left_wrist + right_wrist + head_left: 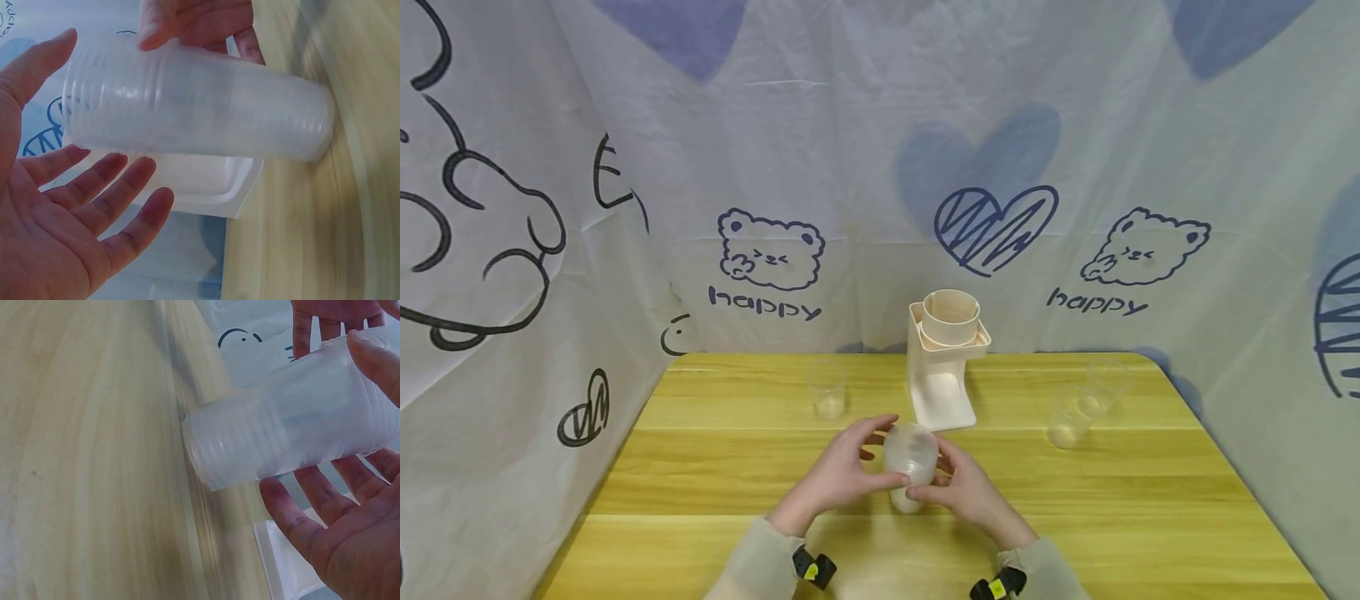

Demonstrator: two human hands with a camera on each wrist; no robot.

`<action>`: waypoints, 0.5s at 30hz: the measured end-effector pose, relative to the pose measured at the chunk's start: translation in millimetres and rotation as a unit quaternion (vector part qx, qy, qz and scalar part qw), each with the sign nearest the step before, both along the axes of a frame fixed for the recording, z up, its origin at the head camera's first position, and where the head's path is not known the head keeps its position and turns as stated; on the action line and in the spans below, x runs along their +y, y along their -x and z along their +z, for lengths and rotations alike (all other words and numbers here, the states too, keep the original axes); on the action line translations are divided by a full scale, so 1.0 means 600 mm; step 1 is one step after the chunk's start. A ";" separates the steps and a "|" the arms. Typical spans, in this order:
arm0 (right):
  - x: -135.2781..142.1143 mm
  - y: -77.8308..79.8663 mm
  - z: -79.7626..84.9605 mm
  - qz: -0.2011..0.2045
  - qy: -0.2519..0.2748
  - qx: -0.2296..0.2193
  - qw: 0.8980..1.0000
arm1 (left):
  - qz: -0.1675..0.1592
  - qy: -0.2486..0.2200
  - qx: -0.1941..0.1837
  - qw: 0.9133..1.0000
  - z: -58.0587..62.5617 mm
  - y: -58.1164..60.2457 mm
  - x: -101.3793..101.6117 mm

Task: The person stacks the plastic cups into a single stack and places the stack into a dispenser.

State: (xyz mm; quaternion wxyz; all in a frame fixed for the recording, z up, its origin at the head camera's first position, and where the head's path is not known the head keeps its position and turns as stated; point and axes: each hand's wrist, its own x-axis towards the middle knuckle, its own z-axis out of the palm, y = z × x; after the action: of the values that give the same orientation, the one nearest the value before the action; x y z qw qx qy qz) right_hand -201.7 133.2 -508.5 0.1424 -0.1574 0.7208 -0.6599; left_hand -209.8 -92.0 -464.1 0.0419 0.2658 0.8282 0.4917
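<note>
A stack of clear plastic cups (912, 454) stands on end, its wide rims up and its base at or just above the wooden tabletop. My left hand (844, 467) curves round its left side near the rims, thumb toward me and fingers on the far side. Seen from the left wrist, the left hand (62, 206) has its fingers spread along the stack (200, 106). From the right, my right hand (967, 487) holds the same stack, and in the right wrist view its thumb lies over the rims. How firmly the left fingertips press cannot be made out.
Behind the stack is a cream cup dispenser (942, 400) with a round holder (951, 318) on top. Single clear cups stand at the left (829, 396) and right (1067, 425), the right one near another transparent item (1105, 387). A printed curtain (865, 150) hangs beyond the table.
</note>
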 end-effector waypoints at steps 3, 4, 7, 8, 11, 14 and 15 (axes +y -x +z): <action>-0.001 0.001 -0.002 -0.003 0.002 0.004 1.000 | 0.004 -0.020 0.012 1.000 0.003 0.000 -0.009; -0.001 0.001 -0.002 -0.004 0.002 0.006 1.000 | 0.008 -0.027 0.014 1.000 0.004 0.000 -0.013; -0.001 0.001 -0.002 -0.004 0.002 0.013 1.000 | 0.023 -0.050 0.017 0.998 0.006 0.002 -0.024; -0.001 0.001 -0.002 -0.004 0.002 0.015 1.000 | 0.031 -0.053 0.019 0.998 0.006 0.003 -0.028; -0.002 0.000 -0.001 -0.004 0.002 0.020 1.000 | 0.061 -0.059 0.023 0.996 0.007 0.007 -0.040; -0.003 -0.002 0.002 -0.004 0.003 0.019 1.000 | 0.100 -0.059 0.034 0.993 0.006 0.014 -0.053; -0.003 -0.003 0.002 -0.003 0.004 0.019 1.000 | 0.114 -0.059 0.037 0.991 0.006 0.016 -0.057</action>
State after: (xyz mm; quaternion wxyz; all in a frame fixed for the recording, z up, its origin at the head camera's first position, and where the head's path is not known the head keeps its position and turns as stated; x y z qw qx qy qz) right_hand -200.2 131.4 -507.0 0.1261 -0.1678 0.7213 -0.6600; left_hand -219.7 -126.4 -460.6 -0.0609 0.1901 0.8234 0.5313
